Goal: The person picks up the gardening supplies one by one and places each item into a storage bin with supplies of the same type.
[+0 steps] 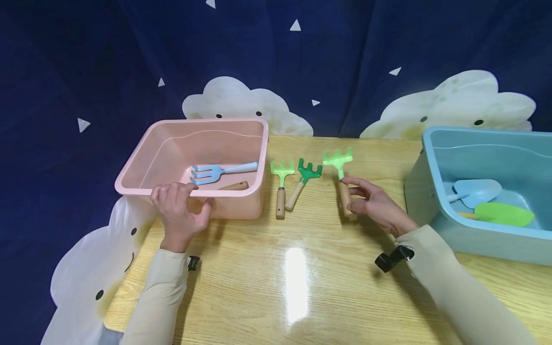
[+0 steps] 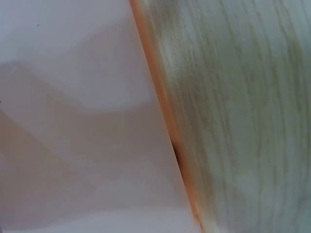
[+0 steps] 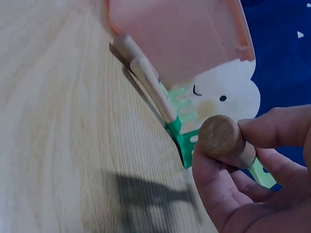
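Note:
My left hand point(image 1: 178, 218) grips the front rim of a pink bin point(image 1: 233, 203), fingers hooked over the edge and thumb on the outer wall. Inside lie a blue hand fork point(image 1: 209, 174) and a wooden handle point(image 1: 236, 186) whose head is hidden. My right hand point(image 1: 374, 205) pinches the wooden handle of a light green toy rake point(image 1: 338, 160). In the right wrist view, the handle's round end point(image 3: 218, 136) faces the camera and a shadow falls on the table. Left of it lie another light green rake point(image 1: 281, 191) and a dark green rake point(image 1: 309, 172).
At the right stands a blue bin point(image 1: 435, 191) with a light blue trowel point(image 1: 478, 191) and a green trowel point(image 1: 504, 214) inside. Dark blue cloth with clouds point(image 1: 241, 103) hangs behind the wooden table point(image 1: 258, 287).

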`<action>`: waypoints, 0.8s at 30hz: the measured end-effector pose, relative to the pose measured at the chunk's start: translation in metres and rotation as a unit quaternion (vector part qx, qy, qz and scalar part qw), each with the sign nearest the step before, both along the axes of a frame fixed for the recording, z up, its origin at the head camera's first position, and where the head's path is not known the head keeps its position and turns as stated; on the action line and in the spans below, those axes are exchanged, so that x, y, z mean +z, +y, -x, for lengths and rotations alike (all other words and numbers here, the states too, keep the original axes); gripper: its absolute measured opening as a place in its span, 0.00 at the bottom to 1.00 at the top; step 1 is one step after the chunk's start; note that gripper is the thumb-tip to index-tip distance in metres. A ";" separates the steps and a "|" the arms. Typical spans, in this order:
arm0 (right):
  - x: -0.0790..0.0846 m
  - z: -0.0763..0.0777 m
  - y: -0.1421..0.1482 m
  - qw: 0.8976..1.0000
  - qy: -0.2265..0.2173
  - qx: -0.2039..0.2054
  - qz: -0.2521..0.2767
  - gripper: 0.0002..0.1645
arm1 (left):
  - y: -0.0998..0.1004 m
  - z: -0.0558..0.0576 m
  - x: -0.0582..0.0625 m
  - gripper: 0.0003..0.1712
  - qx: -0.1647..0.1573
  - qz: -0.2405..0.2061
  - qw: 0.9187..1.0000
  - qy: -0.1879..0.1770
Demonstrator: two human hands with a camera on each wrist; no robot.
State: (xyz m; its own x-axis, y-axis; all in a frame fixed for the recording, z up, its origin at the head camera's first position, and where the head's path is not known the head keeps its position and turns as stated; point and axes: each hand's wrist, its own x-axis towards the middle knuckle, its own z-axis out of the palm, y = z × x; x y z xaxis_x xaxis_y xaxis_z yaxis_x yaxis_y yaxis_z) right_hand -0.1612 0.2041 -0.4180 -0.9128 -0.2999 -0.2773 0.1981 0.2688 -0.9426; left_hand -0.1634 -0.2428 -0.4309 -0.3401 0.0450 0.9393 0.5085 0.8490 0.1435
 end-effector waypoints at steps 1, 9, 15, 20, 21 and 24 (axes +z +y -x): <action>0.001 -0.001 -0.001 1.000 0.001 0.005 -0.003 0.44 | 0.000 0.000 0.000 0.23 0.001 0.000 1.000 0.000; 0.006 -0.011 -0.001 1.000 0.010 0.024 0.002 0.45 | -0.001 -0.001 0.000 0.22 0.001 0.002 1.000 -0.001; 0.006 -0.013 0.002 1.000 0.011 0.026 0.004 0.44 | -0.001 -0.002 0.002 0.22 0.002 0.006 1.000 -0.007; 0.011 -0.017 0.005 0.999 0.016 0.032 0.000 0.43 | 0.000 -0.003 0.002 0.22 0.001 0.007 1.000 -0.017; 0.013 -0.019 0.006 0.999 0.020 0.034 -0.001 0.43 | 0.000 -0.003 0.002 0.22 0.001 0.007 1.000 -0.018; 0.017 -0.022 0.009 0.999 0.030 0.041 -0.004 0.41 | -0.001 -0.002 0.002 0.22 0.002 0.007 1.000 -0.016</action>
State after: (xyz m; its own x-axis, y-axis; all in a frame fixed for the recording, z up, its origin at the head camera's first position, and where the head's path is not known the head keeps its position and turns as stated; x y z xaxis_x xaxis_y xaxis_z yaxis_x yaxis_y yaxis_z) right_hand -0.1393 0.2133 -0.4012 -0.9004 -0.3721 -0.2254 0.1187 0.2883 -0.9501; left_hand -0.1609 -0.2439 -0.4290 -0.3706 0.0564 0.9271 0.4999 0.8533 0.1480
